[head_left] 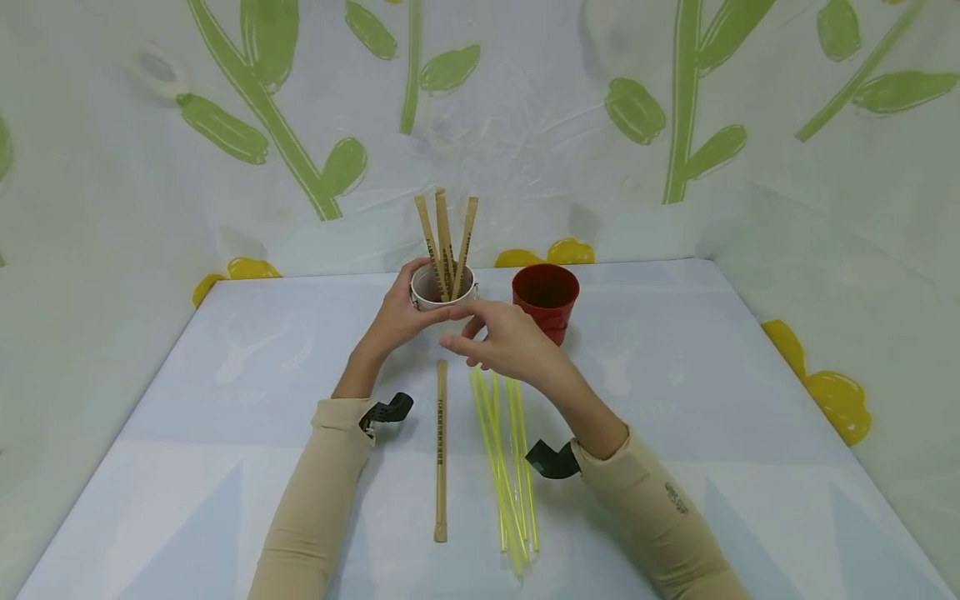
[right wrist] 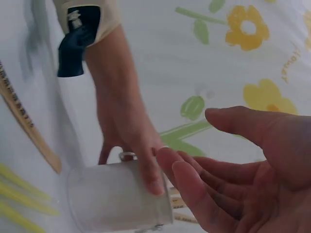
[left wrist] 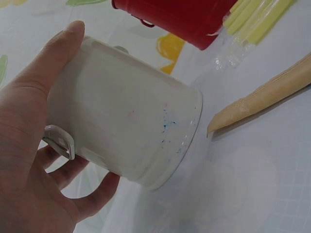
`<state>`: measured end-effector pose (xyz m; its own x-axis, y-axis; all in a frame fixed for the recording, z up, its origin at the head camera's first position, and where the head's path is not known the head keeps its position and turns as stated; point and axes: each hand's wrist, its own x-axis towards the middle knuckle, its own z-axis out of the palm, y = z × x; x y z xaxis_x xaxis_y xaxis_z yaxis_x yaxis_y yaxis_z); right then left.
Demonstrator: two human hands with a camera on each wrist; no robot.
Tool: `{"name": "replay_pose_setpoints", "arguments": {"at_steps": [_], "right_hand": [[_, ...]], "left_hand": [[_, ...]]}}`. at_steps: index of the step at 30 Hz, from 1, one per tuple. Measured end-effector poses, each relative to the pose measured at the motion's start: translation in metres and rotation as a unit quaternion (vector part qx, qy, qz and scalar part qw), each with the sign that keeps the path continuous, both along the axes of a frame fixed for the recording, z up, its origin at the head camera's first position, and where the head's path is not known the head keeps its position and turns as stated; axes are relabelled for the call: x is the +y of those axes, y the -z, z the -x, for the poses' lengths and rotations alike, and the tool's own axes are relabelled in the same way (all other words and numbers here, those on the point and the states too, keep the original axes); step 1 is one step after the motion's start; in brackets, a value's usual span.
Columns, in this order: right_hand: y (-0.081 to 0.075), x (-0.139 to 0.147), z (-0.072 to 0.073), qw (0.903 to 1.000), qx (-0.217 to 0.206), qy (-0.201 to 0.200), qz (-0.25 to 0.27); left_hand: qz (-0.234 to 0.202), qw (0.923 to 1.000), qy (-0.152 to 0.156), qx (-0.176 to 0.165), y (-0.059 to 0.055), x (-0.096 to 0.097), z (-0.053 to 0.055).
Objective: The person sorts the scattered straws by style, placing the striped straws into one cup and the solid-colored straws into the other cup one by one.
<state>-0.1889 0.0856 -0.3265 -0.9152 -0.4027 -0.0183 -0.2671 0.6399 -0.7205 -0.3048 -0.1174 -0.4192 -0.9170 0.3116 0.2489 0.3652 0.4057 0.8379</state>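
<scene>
My left hand grips a small white bucket with the thumb near its rim and the fingers curled round the far side. Several slim, brown paper-wrapped sticks with dark printing stand in the bucket, leaning apart. In front of the bucket is my right hand, its fingers loosely bent and holding nothing; the right wrist view shows its palm and fingertips close to the rim. One more brown paper-wrapped stick lies lengthwise on the table. What is inside the wrappers is hidden.
A red bucket stands just right of the white one, partly behind my right hand. Several yellow straws in clear wrappers lie between my forearms. A patterned sheet with green stems and yellow flowers hangs behind the table.
</scene>
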Motion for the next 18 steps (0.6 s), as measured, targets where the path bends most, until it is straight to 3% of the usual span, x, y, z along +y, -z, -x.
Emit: {"name": "replay_pose_setpoints", "arguments": {"at_steps": [4,10,18], "right_hand": [[0.01,-0.009,0.003,0.9993,-0.029,0.004,-0.025],[0.03,-0.024,0.006,0.9914,-0.078,0.005,-0.105],[0.051,-0.044,0.002,0.9759,-0.092,-0.002,-0.198]], "left_hand": [[0.004,1.0,-0.008,0.002,0.0,0.0,0.0],[-0.003,1.0,-0.007,-0.007,-0.001,0.0,0.0],[0.006,0.9998,-0.01,-0.015,0.0,0.0,0.0]]}}
